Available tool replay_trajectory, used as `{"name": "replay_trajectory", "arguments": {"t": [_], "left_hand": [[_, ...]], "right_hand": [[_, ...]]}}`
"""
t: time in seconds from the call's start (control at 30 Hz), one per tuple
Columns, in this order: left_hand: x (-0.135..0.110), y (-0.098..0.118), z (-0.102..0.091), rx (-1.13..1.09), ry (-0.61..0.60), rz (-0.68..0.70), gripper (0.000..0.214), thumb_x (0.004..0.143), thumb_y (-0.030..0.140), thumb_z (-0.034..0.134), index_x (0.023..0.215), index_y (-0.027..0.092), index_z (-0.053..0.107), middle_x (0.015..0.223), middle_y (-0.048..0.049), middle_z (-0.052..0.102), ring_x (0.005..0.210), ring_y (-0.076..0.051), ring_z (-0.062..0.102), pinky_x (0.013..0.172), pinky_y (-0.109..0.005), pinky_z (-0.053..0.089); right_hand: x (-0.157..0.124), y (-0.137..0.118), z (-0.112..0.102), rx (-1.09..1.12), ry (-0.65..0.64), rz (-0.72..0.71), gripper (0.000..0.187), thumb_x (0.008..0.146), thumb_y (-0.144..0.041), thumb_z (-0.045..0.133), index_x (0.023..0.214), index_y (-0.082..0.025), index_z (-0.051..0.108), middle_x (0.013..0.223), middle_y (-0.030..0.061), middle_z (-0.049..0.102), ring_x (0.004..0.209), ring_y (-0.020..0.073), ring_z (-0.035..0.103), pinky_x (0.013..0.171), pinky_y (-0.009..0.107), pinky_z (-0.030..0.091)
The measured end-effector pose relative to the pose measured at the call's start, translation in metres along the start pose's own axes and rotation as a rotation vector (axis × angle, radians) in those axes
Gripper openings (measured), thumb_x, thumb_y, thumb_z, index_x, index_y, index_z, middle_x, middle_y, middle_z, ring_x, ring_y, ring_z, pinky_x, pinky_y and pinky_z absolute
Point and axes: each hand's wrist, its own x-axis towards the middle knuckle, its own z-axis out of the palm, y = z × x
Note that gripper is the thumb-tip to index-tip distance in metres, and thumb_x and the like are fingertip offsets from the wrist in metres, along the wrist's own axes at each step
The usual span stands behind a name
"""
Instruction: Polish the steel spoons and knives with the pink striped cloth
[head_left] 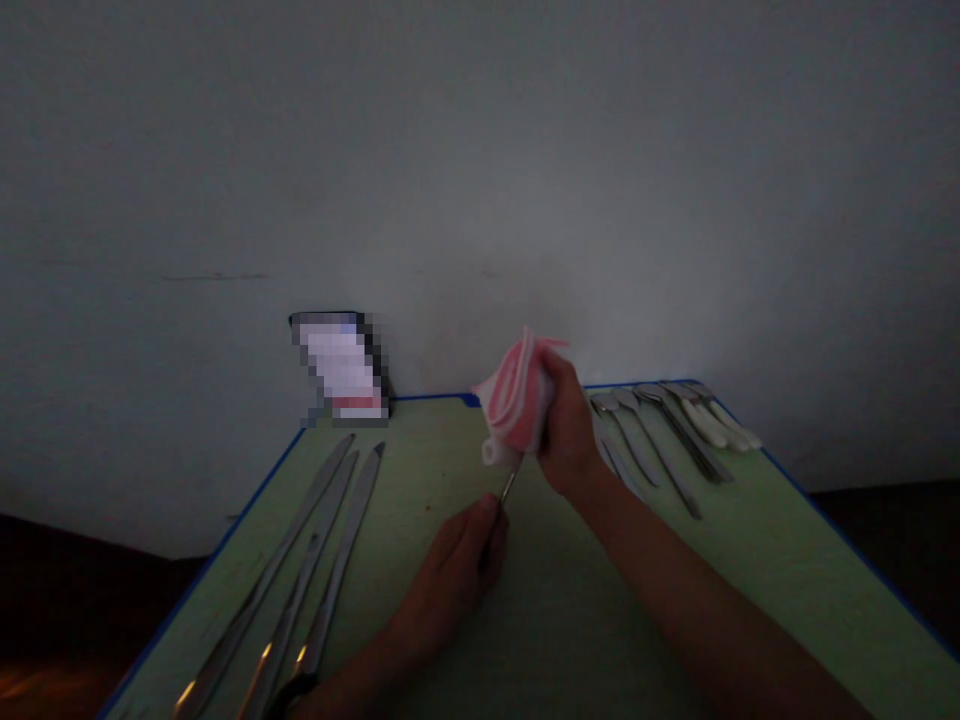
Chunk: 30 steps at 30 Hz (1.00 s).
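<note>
My right hand (568,428) is closed round a pink and white striped cloth (515,397), held above the middle of the green table (570,600). The cloth wraps the upper end of a thin metal utensil (512,484), of which only a short piece of handle shows. My left hand (459,573) pinches the lower end of that handle, fingers closed. The wrapped end of the utensil is hidden, so I cannot tell what kind it is.
Three long knives (311,565) lie side by side on the table's left. Several spoons (660,440) lie in a row at the back right. A blurred-out card (341,368) leans against the grey wall. The table has a blue edge.
</note>
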Motion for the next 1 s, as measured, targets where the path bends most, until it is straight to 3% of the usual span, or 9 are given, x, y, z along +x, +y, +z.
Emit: {"name": "replay_trajectory", "arguments": {"t": [0.1,0.23,0.33,0.47,0.63,0.83,1.0], "left_hand": [[-0.004,-0.005,-0.001,-0.114,-0.138,0.002,0.037,0.087,0.051,0.042,0.067,0.019,0.042,0.058,0.0059,0.036,0.049,-0.009,0.031,0.045,-0.019,0.026],[-0.008,-0.004,0.002,-0.129,-0.221,-0.007,0.034,0.089,0.047,0.044,0.073,0.017,0.048,0.055,0.0068,0.037,0.048,-0.007,0.031,0.042,-0.017,0.024],[-0.006,-0.002,0.003,-0.187,-0.221,-0.032,0.042,0.09,0.051,0.035,0.077,0.016,0.055,0.047,0.0082,0.034,0.039,-0.007,0.028,0.037,-0.018,0.02],[0.003,-0.009,0.002,-0.33,-0.149,-0.067,0.044,0.085,0.056,0.037,0.073,0.017,0.053,0.041,0.01,0.03,0.031,-0.005,0.022,0.032,-0.017,0.018],[0.01,-0.015,0.001,-0.414,-0.109,-0.106,0.041,0.084,0.055,0.039,0.069,0.018,0.049,0.042,0.0099,0.031,0.031,-0.005,0.02,0.03,-0.017,0.017],[0.002,-0.006,0.002,-0.352,-0.277,-0.04,0.039,0.088,0.052,0.039,0.079,0.016,0.053,0.051,0.0085,0.034,0.04,-0.006,0.026,0.036,-0.016,0.021],[-0.003,0.001,0.0,-0.15,-0.323,0.022,0.033,0.093,0.044,0.036,0.092,0.016,0.054,0.056,0.0069,0.039,0.045,-0.007,0.034,0.041,-0.017,0.025]], "right_hand": [[0.005,-0.011,-0.003,0.153,0.043,0.002,0.04,0.076,-0.058,0.044,0.079,-0.021,0.057,0.069,-0.0019,0.058,0.058,0.0109,0.053,0.054,0.023,0.043],[0.005,-0.009,-0.004,0.105,0.049,-0.005,0.051,0.075,-0.067,0.039,0.079,-0.02,0.058,0.065,-0.0002,0.059,0.055,0.0115,0.052,0.05,0.023,0.041],[-0.006,0.005,-0.001,-0.014,-0.012,-0.007,0.053,0.074,-0.069,0.039,0.07,-0.019,0.056,0.054,-0.0025,0.052,0.046,0.0096,0.044,0.045,0.022,0.035],[-0.028,0.027,0.004,-0.287,-0.13,0.039,0.05,0.076,-0.065,0.042,0.059,-0.018,0.046,0.048,-0.0044,0.039,0.043,0.0073,0.032,0.04,0.021,0.025],[-0.027,0.029,0.001,-0.397,-0.229,0.04,0.047,0.076,-0.062,0.045,0.064,-0.017,0.049,0.054,-0.0034,0.043,0.049,0.0082,0.034,0.044,0.021,0.028],[-0.002,0.001,-0.012,-0.142,-0.021,-0.013,0.036,0.077,-0.053,0.048,0.066,-0.019,0.05,0.055,-0.0041,0.046,0.047,0.009,0.039,0.045,0.022,0.034],[0.011,-0.024,-0.02,0.069,-0.013,0.015,0.014,0.074,-0.031,0.045,0.069,-0.019,0.051,0.052,-0.0049,0.045,0.04,0.0077,0.038,0.037,0.02,0.029]]}}
